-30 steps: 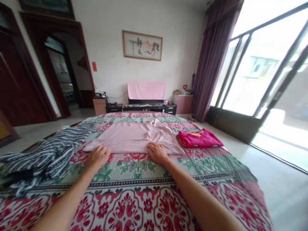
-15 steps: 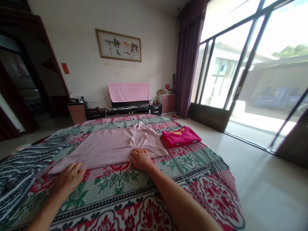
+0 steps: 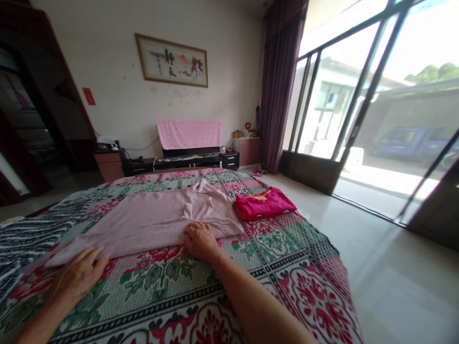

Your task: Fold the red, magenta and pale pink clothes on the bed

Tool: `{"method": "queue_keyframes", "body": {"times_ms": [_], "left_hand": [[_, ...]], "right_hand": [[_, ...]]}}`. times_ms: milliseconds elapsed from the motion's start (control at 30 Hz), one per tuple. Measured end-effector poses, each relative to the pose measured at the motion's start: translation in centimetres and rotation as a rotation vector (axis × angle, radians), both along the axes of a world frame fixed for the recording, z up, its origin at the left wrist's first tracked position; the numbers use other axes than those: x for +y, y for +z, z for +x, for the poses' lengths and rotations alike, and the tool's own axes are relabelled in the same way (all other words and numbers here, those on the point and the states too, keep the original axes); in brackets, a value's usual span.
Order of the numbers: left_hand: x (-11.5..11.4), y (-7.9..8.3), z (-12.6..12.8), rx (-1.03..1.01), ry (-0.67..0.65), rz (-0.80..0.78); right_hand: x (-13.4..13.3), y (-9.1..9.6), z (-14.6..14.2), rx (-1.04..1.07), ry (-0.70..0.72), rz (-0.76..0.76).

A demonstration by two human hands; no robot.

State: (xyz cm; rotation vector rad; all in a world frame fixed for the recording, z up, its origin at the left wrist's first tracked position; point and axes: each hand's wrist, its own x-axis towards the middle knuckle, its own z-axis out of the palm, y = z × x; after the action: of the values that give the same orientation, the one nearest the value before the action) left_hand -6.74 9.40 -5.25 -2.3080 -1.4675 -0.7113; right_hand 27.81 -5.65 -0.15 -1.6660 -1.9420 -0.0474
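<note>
A pale pink garment (image 3: 150,220) lies spread flat across the bed's floral quilt (image 3: 279,267). My left hand (image 3: 77,277) rests flat at the garment's near left corner, fingers stretched out on the cloth's edge. Over at the near edge towards the right end, my right hand (image 3: 199,239) lies on the garment with fingers curled down on the fabric. A folded magenta shirt (image 3: 263,203) sits just right of the pink garment.
A black-and-white striped cloth (image 3: 25,243) lies at the bed's left. Beyond the bed stand a low dark TV cabinet (image 3: 179,162) with a pink towel (image 3: 189,134) draped over it. Bare tiled floor (image 3: 387,258) and glass doors are at right.
The view has swung to the right. My left hand has slid left along the garment's near edge, stretching it wider. My right hand has stayed on the right end.
</note>
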Motion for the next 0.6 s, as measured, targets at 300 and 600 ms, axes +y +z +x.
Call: {"method": "queue_keyframes", "body": {"times_ms": [300, 600], "left_hand": [[-0.36, 0.30, 0.17, -0.009, 0.006, -0.060], [-0.20, 0.02, 0.09, -0.010, 0.013, -0.036]], "right_hand": [[-0.12, 0.22, -0.02, 0.002, 0.007, -0.022], [-0.04, -0.16, -0.03, -0.001, -0.002, 0.007]]}}
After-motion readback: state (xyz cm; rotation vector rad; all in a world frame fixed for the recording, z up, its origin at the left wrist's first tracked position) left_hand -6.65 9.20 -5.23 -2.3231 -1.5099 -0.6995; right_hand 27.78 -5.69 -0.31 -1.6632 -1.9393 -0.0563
